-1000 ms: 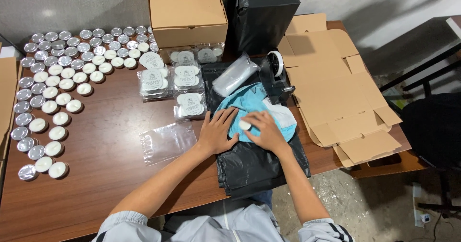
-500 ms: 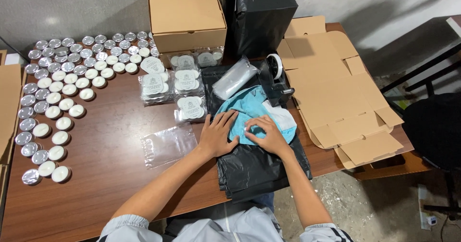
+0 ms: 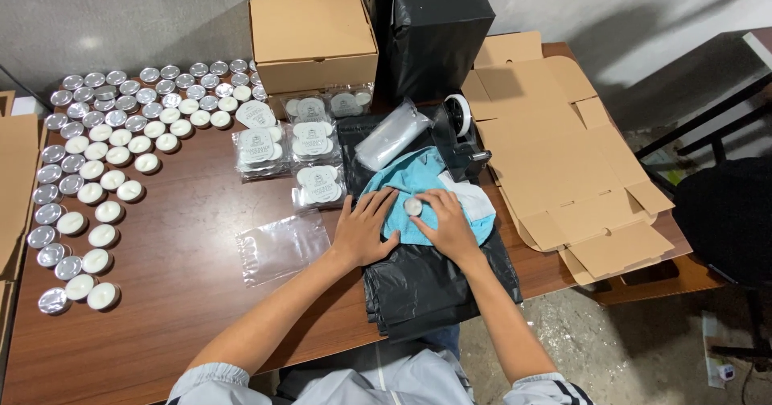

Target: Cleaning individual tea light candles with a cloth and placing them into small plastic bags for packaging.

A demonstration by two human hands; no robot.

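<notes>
A small round white candle [image 3: 413,206] sits on a soft blue cloth [image 3: 418,184], pinched in the right hand [image 3: 446,224]. The left hand [image 3: 363,230] lies flat, fingers spread, on the cloth's edge. Crinkly black plastic bags [image 3: 426,280] lie beneath, on the brown wooden table [image 3: 161,316]. Rows of foil-cupped candles [image 3: 96,172] spread left; flat cardboard [image 3: 555,156] lies right.

Your right hand [image 3: 447,226] covers most of the small white candle [image 3: 413,206], so you see only its top and cannot tell how firmly the fingers close on it. Your left hand [image 3: 363,230] hides part of the blue cloth [image 3: 410,181]. The flat cardboard [image 3: 16,180] at the left runs off the picture's edge. The prints on the bagged candle packs [image 3: 289,143] are too small to make out.
</notes>
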